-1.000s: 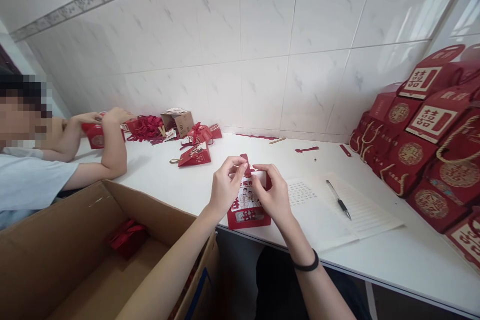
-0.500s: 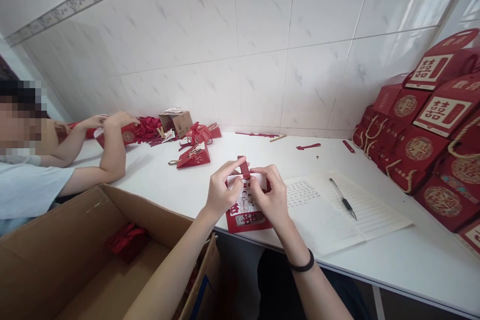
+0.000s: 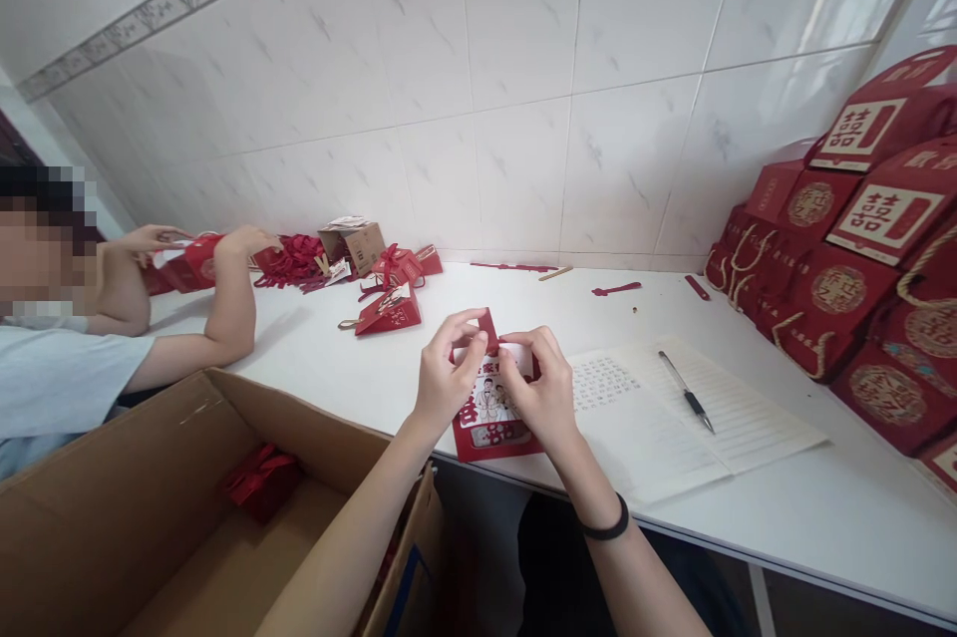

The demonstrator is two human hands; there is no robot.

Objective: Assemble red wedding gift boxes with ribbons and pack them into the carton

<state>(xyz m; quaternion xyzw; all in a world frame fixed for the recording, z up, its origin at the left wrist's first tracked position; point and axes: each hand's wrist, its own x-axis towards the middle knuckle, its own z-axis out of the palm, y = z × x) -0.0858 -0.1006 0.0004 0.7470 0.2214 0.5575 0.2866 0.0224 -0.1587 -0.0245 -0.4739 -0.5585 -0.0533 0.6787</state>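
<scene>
In the head view a small red gift box (image 3: 473, 450) stands at the table's front edge. Its front carries a white card (image 3: 487, 408) printed with cartoon figures and red characters. My left hand (image 3: 449, 373) is closed in a pinch around a red strip (image 3: 487, 328) that rises from the top of the box. Closed on the card's upper right edge, my right hand (image 3: 539, 383) grips the box with thumb and fingers. The fingers hide part of the box's top and sides.
Left of me is an open cardboard box (image 3: 179, 557) holding a red box (image 3: 263, 482). A notebook (image 3: 703, 418) with a pen (image 3: 686, 393) lies to the right, beside stacked red gift boxes (image 3: 837, 293). At left, another person's arm (image 3: 231, 293) reaches over the table near red boxes.
My left thumb has moved up onto the red strip, which now leans less to the left. My right hand stays nearly still. The other person's hands have shifted with a red box.
</scene>
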